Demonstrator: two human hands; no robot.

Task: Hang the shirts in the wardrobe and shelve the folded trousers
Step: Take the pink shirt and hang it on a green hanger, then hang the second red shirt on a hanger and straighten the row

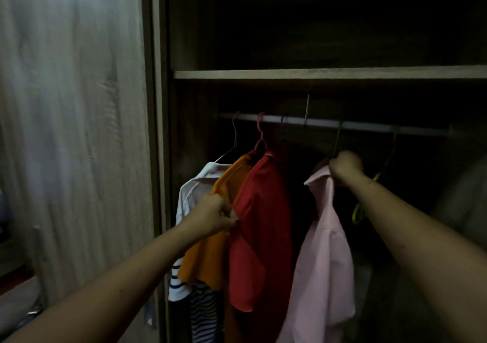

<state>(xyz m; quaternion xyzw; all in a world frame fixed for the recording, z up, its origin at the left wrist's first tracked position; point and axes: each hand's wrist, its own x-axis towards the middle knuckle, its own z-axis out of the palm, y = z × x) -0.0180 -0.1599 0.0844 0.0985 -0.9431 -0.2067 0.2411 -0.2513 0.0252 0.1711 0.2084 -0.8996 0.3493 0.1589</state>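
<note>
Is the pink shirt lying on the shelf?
No, the pink shirt hangs below the rail, with the right hand gripping its collar, and the shelf sits above.

rail: pale bar (pixel 329 124) across the wardrobe, under the shelf (pixel 329 73)
on rail, left to right: white shirt (pixel 195 184), orange shirt (pixel 210 250), red shirt (pixel 261 224), pink shirt (pixel 324 263), green hanger (pixel 359 212)
hooks: grey, pink, purple at left; green ones at right
shelf: top side too dark to tell
bracket: thin rod (pixel 307 108) mid-rail, up to shelf
</note>
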